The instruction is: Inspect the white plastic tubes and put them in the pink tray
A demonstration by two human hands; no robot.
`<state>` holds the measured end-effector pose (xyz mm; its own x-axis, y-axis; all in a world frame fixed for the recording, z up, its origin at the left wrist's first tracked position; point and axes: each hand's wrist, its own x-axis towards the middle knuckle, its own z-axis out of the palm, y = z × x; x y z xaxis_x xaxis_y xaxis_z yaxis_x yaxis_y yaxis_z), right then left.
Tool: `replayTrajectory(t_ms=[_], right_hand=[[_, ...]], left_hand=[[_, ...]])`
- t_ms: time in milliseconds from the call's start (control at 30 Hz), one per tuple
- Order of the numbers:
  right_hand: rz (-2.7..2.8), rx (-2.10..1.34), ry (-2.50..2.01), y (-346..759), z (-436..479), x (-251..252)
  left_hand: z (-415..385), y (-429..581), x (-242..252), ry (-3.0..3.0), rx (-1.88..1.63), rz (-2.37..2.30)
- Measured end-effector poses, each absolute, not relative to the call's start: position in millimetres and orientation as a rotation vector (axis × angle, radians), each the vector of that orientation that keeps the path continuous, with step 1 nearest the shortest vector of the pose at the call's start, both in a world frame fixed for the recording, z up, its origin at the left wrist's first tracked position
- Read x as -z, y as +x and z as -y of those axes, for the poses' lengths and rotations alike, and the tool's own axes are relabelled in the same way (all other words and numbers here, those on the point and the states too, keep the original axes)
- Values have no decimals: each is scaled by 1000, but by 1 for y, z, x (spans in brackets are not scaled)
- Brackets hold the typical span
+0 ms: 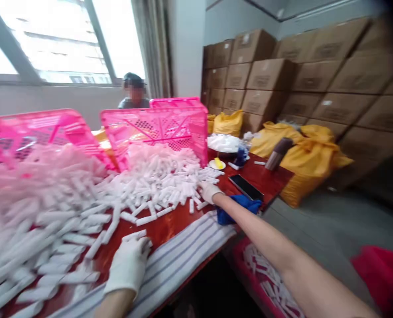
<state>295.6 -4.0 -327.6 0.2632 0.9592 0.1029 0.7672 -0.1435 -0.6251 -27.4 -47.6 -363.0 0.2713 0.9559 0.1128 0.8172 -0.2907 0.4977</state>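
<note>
My left hand (127, 265), in a white glove, is low over the near table edge with its fingers curled on a small white roll (134, 235). Farther off to the right, my right hand (210, 193), also gloved, reaches to the edge of a large heap of white rolls (156, 190). Its fingertips touch or adjoin the rolls there; blur hides what they grip, if anything. A striped towel (186, 240) lies along the front edge of the table, under my left hand. Beneath my right forearm is a blue cloth (229, 215).
Pink baskets (156, 115) lie tipped behind the heap. On the right are a phone (246, 187), a flask (278, 154) and a small dish (217, 165). Yellow sacks (309, 170) and stacked cartons (315, 79) stand beyond. A person (134, 95) sits across.
</note>
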Motion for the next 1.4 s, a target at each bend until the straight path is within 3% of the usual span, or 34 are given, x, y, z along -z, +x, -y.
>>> replayTrajectory(t_ms=[167, 300, 667, 767, 900, 1200, 1400], right_hand=[[1568, -378, -1818, 285, 2, 328], [1342, -664, -1497, 258, 22, 337], [1287, -897, -1288, 244, 49, 389], [1284, -878, -1256, 238, 52, 378], [1107, -925, -1167, 228, 54, 350], [673, -1079, -920, 185, 49, 308], [626, -1037, -946, 176, 57, 315]], left_hand=[[49, -34, 352, 1914, -898, -1624], [54, -22, 344, 1630, -1110, -1482], [17, -20, 346, 2301, -672, -1747], [-9, -14, 345, 2318, -517, -1722], [-16, -2, 344, 2226, -567, -1763], [80, 34, 313, 1649, -940, -1334], [96, 42, 332, 1631, -1063, -1362]])
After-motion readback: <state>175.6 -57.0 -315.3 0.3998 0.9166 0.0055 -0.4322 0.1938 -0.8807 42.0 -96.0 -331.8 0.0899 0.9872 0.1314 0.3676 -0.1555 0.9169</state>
